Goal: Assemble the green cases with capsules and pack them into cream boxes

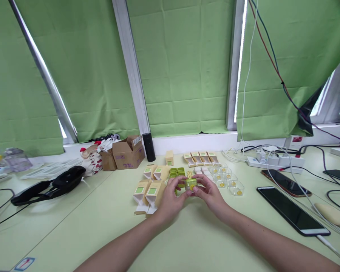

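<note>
Between the folded cartons (147,190) and clear cups (229,181), one small green jar (190,184) is pinched by left hand (170,200) and right hand (211,196) fingertips, while several cartons are seen unfilled.

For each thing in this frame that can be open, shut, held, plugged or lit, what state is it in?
Small green round jar: held by both hands, left hand and right hand.
Brown cardboard box: flaps open.
Beige cartons with green labels: end flaps open.
Large black phone: screen dark, cable plugged in.
White power strip: plugs inserted.
</note>
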Tool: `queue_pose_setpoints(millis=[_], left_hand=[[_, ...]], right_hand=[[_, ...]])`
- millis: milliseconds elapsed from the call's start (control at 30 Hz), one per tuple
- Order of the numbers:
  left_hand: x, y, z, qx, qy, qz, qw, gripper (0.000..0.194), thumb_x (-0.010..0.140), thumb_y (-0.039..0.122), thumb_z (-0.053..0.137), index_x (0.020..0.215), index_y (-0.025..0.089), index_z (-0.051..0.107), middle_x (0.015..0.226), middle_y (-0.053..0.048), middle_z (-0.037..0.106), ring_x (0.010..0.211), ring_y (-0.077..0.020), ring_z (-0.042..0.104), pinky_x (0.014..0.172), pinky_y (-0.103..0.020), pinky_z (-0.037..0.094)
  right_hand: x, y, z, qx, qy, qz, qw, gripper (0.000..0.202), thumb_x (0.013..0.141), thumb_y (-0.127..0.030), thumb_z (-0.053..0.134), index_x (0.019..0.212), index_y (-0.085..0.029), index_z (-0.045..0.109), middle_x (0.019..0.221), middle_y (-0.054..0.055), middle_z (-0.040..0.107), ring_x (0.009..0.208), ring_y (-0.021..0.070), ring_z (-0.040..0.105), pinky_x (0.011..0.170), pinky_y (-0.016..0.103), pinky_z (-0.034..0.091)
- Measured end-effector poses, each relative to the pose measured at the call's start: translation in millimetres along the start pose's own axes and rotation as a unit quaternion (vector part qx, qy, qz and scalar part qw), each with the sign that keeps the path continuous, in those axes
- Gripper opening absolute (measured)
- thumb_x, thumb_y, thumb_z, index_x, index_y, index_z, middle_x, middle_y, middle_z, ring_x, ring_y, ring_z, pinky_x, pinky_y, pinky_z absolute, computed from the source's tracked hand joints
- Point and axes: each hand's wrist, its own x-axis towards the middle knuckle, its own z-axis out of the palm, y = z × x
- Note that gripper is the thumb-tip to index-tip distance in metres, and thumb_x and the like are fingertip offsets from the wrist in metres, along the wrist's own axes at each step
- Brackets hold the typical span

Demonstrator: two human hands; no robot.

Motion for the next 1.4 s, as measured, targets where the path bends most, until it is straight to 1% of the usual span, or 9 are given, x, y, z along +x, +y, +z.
queue_pose_setpoints(millis=[133,267,367,467,667,833,1067,1200,1400], left_hand=[[0.6,3.9,-0.2,0.007,0.013,0.003,1.000,0.042,0.087,0.039,0.082,0.126,0.026,0.073,0.127,-0.010,0.066,0.111,-0.0273,0.066,0.099,-0.040,0.053],[-0.7,5.6,-0.5,0.025,0.036,0.023,0.999,0.044,0.084,0.034,0.084,0.126,0.028,0.072,0.125,-0.008,0.066,0.110,-0.0263,0.066,0.097,-0.040,0.054],[-1.9,3.1,0.1,0.023,0.042,0.039,0.998,0.044,0.086,0.032,0.082,0.128,0.028,0.069,0.124,-0.008,0.066,0.108,-0.0251,0.066,0.096,-0.040,0.055],[-2.6,-0.1,0.9,0.017,0.033,0.051,0.998,0.039,0.091,0.031,0.077,0.129,0.027,0.067,0.122,-0.008,0.067,0.107,-0.0245,0.068,0.097,-0.041,0.055],[-3.0,-2.7,1.5,0.005,0.012,0.051,0.999,0.036,0.095,0.032,0.073,0.130,0.026,0.067,0.122,-0.009,0.068,0.109,-0.0245,0.069,0.099,-0.042,0.055],[-3.7,-2.3,1.7,0.002,0.013,0.040,0.999,0.035,0.095,0.028,0.072,0.130,0.026,0.066,0.123,-0.009,0.069,0.108,-0.0242,0.069,0.099,-0.043,0.055],[-3.2,-1.1,1.5,-0.001,0.006,0.040,0.999,0.033,0.096,0.030,0.072,0.128,0.025,0.066,0.123,-0.009,0.070,0.108,-0.0242,0.069,0.099,-0.042,0.055],[-2.5,-1.3,0.9,-0.001,0.002,0.028,1.000,0.035,0.096,0.032,0.070,0.130,0.025,0.065,0.125,-0.010,0.070,0.111,-0.0254,0.069,0.099,-0.043,0.054],[-0.1,-2.3,1.1,-0.039,0.001,0.004,0.999,0.041,0.094,0.040,0.074,0.131,0.024,0.064,0.131,-0.012,0.069,0.118,-0.0284,0.066,0.100,-0.044,0.053]], right_hand=[[-0.5,-4.3,1.0,0.017,-0.006,0.006,1.000,0.048,0.076,-0.052,0.092,0.112,-0.030,0.069,0.110,0.004,0.070,0.097,0.0252,0.074,0.093,0.048,0.061],[-1.3,-1.0,2.3,0.094,-0.017,0.027,0.995,0.051,0.080,-0.052,0.091,0.120,-0.030,0.069,0.110,0.005,0.075,0.094,0.0240,0.075,0.096,0.048,0.059],[-0.3,4.9,0.1,0.164,-0.019,0.053,0.985,0.052,0.083,-0.048,0.090,0.125,-0.028,0.068,0.103,0.005,0.079,0.089,0.0237,0.077,0.092,0.046,0.060],[1.5,11.0,-4.3,0.212,-0.007,0.072,0.975,0.050,0.084,-0.042,0.088,0.127,-0.026,0.068,0.104,0.007,0.081,0.088,0.0256,0.079,0.088,0.046,0.061],[3.4,19.2,-9.3,0.236,0.020,0.099,0.966,0.031,0.093,-0.028,0.077,0.121,-0.025,0.063,0.101,0.010,0.083,0.092,0.0296,0.082,0.086,0.046,0.063],[3.7,19.9,-8.0,0.236,0.033,0.108,0.965,0.028,0.096,-0.024,0.071,0.121,-0.025,0.060,0.101,0.010,0.083,0.093,0.0305,0.083,0.084,0.046,0.063],[4.5,19.0,-9.1,0.238,0.024,0.102,0.966,0.033,0.091,-0.030,0.079,0.120,-0.025,0.063,0.101,0.010,0.083,0.092,0.0304,0.083,0.084,0.046,0.063],[4.7,15.5,-7.8,0.233,0.016,0.089,0.968,0.046,0.084,-0.037,0.088,0.122,-0.025,0.067,0.102,0.008,0.083,0.089,0.0278,0.081,0.081,0.044,0.063],[1.9,8.1,-2.5,0.192,0.041,0.060,0.979,0.058,0.076,-0.045,0.095,0.124,-0.026,0.069,0.103,0.006,0.080,0.088,0.0242,0.076,0.079,0.041,0.061]])
